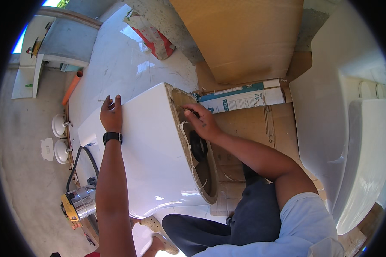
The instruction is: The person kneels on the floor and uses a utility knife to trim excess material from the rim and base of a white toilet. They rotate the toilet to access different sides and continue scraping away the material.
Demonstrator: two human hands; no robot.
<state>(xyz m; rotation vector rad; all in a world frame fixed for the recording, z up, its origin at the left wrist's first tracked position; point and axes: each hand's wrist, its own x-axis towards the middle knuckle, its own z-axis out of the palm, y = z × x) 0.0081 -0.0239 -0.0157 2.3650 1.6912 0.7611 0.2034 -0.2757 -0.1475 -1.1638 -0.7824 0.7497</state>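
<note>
A white ceramic toilet [154, 145] lies tipped over in front of me, its hollow underside facing right. Ragged pale residue clings along the rim of its base [185, 139], and a black ring [198, 145] shows inside the hollow. My left hand [111, 115], with a black watch at the wrist, rests on the toilet's far left side, fingers slightly bent and apart. At the far end of the base rim, my right hand [200, 122] has its fingers curled in a pinch. Whatever is between those fingertips is too small to make out.
Flattened cardboard [240, 132] and a teal-and-white carton [244, 96] lie beyond the base. Another white toilet [330, 124] stands at right. A vacuum cleaner [79, 203] is at left, near small white basins [61, 125] and an orange pipe [73, 87]. Beige clogs [151, 223] show below.
</note>
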